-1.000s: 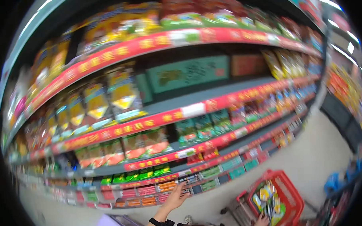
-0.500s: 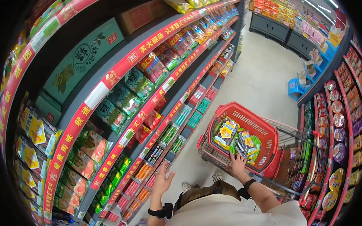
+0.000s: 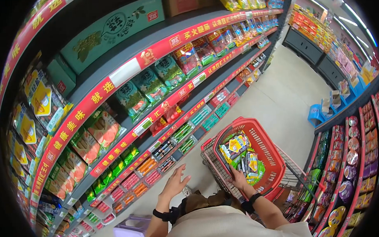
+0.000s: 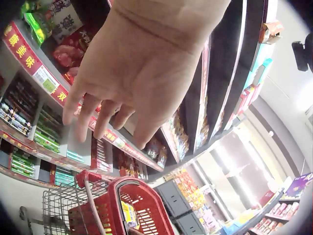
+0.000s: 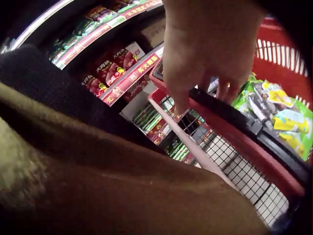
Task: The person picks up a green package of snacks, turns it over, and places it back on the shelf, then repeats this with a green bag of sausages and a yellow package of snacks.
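Observation:
My left hand (image 3: 175, 183) hangs in the air in front of the lower shelves, fingers loosely spread and holding nothing; in the left wrist view its palm side shows, with the shelves behind. At the near edge of a red shopping basket (image 3: 275, 172), my right hand (image 3: 240, 180) grips the rim. In the right wrist view the thumb lies outside the basket's black handle (image 5: 230, 111) and the fingers reach over to the inside. Several packaged snack bags (image 3: 235, 146) in yellow, white and green lie in the basket. It sits in a wire shopping cart (image 3: 214, 159).
Long shelves (image 3: 162, 48) of packaged food with red label strips run along the left. A lilac stool (image 3: 133, 232) stands below them. On the right are snack racks (image 3: 353, 158) and a blue display (image 3: 323, 114). The pale floor (image 3: 276, 90) stretches ahead between them.
The head view has swung from the shelves toward the aisle and cart, bringing the whole basket into view. My right hand stays at the basket, my left stays raised by the shelves.

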Action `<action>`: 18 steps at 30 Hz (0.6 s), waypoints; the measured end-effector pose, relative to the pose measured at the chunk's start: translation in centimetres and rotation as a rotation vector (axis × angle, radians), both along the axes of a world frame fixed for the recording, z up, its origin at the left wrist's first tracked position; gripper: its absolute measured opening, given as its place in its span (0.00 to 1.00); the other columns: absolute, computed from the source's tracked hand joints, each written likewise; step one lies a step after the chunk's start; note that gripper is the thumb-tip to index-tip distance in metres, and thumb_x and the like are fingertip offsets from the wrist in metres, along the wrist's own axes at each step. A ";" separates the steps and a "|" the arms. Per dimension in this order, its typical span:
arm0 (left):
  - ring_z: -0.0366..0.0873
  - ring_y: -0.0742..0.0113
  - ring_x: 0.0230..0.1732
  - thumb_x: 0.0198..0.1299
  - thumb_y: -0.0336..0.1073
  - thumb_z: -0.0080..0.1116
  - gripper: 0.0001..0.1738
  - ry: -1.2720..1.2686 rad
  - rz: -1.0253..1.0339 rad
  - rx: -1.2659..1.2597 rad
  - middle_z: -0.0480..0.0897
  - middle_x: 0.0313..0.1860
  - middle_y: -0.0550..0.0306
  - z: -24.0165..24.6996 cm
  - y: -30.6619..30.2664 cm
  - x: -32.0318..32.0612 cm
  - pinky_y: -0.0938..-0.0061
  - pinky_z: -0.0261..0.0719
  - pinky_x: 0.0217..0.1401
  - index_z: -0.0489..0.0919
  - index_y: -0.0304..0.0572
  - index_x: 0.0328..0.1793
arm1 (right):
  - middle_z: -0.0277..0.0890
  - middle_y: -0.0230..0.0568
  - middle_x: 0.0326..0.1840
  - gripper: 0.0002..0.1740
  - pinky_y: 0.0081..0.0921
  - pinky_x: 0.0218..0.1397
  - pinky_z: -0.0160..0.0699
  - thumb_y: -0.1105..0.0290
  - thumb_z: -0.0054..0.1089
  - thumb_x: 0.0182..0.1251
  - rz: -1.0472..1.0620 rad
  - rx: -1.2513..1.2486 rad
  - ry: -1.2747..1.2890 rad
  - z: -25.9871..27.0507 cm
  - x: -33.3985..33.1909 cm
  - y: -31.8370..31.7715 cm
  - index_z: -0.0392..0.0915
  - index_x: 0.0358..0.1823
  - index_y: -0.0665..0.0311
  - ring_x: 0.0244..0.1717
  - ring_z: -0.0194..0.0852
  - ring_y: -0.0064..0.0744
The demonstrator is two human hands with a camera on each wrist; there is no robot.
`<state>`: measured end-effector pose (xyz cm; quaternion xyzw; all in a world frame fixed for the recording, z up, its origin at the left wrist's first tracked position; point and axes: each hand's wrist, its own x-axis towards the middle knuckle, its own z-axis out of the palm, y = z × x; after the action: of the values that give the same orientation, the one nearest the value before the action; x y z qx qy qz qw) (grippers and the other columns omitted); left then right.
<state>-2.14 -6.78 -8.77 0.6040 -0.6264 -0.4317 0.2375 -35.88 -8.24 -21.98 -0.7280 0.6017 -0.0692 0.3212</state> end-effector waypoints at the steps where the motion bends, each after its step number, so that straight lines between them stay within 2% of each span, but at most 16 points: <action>1: 0.75 0.48 0.54 0.61 0.44 0.55 0.32 0.005 0.021 0.003 0.70 0.60 0.40 -0.2 0.1 0.1 0.62 0.73 0.56 0.59 0.43 0.69 | 0.70 0.56 0.57 0.48 0.40 0.60 0.63 0.57 0.67 0.51 0.009 0.034 -0.029 0.0 0.2 0.1 0.51 0.72 0.57 0.49 0.66 0.59; 5: 0.74 0.47 0.55 0.62 0.45 0.54 0.32 -0.029 -0.045 0.037 0.70 0.61 0.41 -0.2 0.5 0.9 0.62 0.72 0.57 0.59 0.43 0.69 | 0.70 0.55 0.57 0.46 0.40 0.61 0.62 0.61 0.66 0.52 0.047 0.068 -0.103 -0.4 1.2 1.0 0.53 0.72 0.56 0.49 0.66 0.58; 9: 0.74 0.47 0.55 0.62 0.45 0.52 0.31 -0.087 -0.085 0.033 0.70 0.62 0.42 -0.8 1.1 1.8 0.62 0.72 0.58 0.60 0.42 0.68 | 0.70 0.51 0.59 0.46 0.40 0.61 0.63 0.69 0.65 0.49 0.050 0.071 -0.114 0.3 2.2 1.7 0.54 0.72 0.52 0.50 0.67 0.58; 13: 0.75 0.48 0.55 0.63 0.46 0.52 0.30 -0.064 -0.091 0.085 0.70 0.62 0.42 -0.8 1.0 2.1 0.62 0.71 0.58 0.60 0.41 0.67 | 0.69 0.49 0.60 0.46 0.41 0.61 0.63 0.69 0.65 0.50 0.065 0.133 -0.127 1.2 2.5 2.0 0.53 0.72 0.52 0.50 0.67 0.57; 16: 0.75 0.48 0.54 0.63 0.46 0.51 0.30 -0.047 -0.100 0.068 0.70 0.62 0.42 -0.9 0.7 2.0 0.62 0.71 0.58 0.61 0.41 0.67 | 0.67 0.54 0.60 0.43 0.41 0.63 0.61 0.70 0.62 0.53 0.080 0.172 -0.160 2.0 3.2 2.2 0.53 0.72 0.52 0.51 0.65 0.58; 18: 0.74 0.47 0.55 0.63 0.46 0.51 0.30 -0.053 -0.104 0.137 0.70 0.62 0.41 0.1 0.3 1.4 0.62 0.70 0.59 0.61 0.40 0.66 | 0.66 0.53 0.62 0.44 0.43 0.66 0.57 0.71 0.63 0.52 0.159 0.088 -0.206 1.7 3.3 2.3 0.53 0.72 0.52 0.54 0.64 0.59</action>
<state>-0.70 -6.44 -8.71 0.5966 -0.6321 -0.4692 0.1562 -32.55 -5.93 -20.28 -0.7475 0.5087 -0.0913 0.4174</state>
